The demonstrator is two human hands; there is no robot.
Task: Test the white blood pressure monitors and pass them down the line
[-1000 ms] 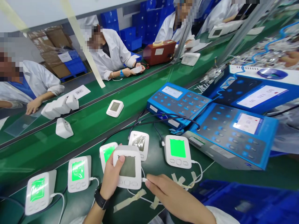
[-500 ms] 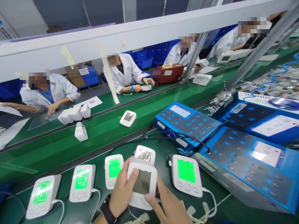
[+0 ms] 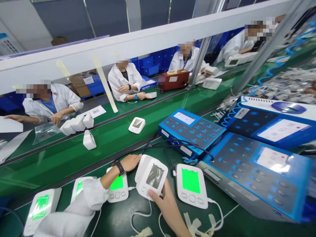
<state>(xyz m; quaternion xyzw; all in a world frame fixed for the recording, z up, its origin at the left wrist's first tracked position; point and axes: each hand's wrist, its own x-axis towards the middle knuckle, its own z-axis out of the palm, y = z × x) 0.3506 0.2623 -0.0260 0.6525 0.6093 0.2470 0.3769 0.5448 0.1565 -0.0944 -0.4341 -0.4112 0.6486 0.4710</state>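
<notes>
My right hand [image 3: 166, 200] grips a white blood pressure monitor [image 3: 152, 177] by its lower right side, thumb on the front near the buttons. Its grey screen is unlit, and the body is tilted. My left hand [image 3: 130, 162], with a black watch on the wrist, reaches to the monitor's upper left edge beside a black tube [image 3: 128, 152]. Its fingers are bent together, and the tips are hidden. Green-lit monitors stand on both sides: one [image 3: 191, 181] to the right, another [image 3: 118, 191] partly behind my left forearm, and two more further left.
Blue testers [image 3: 190, 131] with screens stand at right, black tubes running from them. White cables and tape pieces [image 3: 195, 227] lie in front. Beyond is a green conveyor [image 3: 116, 131] carrying a monitor [image 3: 136, 125]. Several co-workers in white coats sit across it.
My left hand has left the monitor's front and moved up to its far left edge. My right hand now grips the monitor at its lower right. The view has shifted slightly.
</notes>
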